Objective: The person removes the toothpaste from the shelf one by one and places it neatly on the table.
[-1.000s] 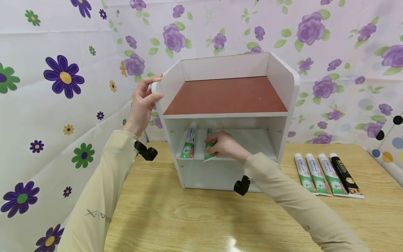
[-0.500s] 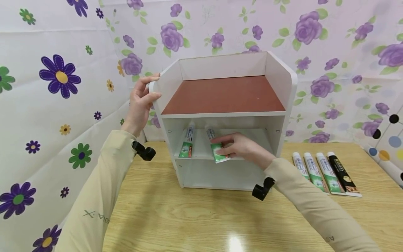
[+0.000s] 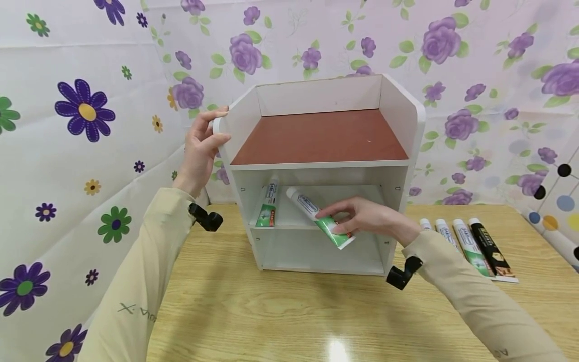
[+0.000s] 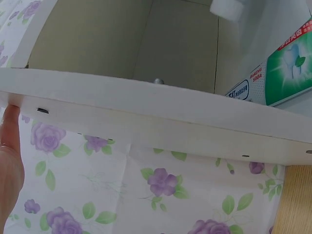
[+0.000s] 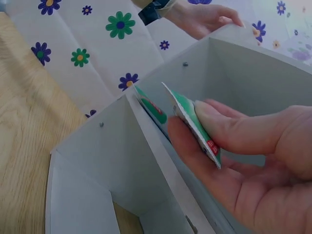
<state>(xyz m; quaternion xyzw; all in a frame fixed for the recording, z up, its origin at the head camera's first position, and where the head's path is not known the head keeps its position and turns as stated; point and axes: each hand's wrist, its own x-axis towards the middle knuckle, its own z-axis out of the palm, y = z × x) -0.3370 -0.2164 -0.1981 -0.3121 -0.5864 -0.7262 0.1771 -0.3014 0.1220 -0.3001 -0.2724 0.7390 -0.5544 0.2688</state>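
My right hand (image 3: 371, 218) pinches a green-and-white toothpaste tube (image 3: 306, 206) near its flat crimped end, between thumb and fingers. The tube slants, its white cap toward the middle shelf and its crimped end out past the front edge. In the right wrist view the thumb presses on the green face of the tube (image 5: 187, 109). Another toothpaste tube (image 3: 268, 206) lies on the left of the same shelf, cap to the back. With my left hand (image 3: 199, 151) I grip the upper left side panel of the small white cabinet (image 3: 244, 128), fingers over its edge.
On the wooden table (image 3: 271, 311), to the cabinet's right, a row of tubes lies side by side: white-and-green ones (image 3: 470, 246) and a black tube (image 3: 493, 251). My right sleeve partly covers them. Flowered cloth (image 3: 316, 40) hangs behind and at the left.
The right hand has drawn the toothpaste tube rightward and outward from the shelf, turning it from nearly straight to slanted. My left hand keeps its place on the cabinet.
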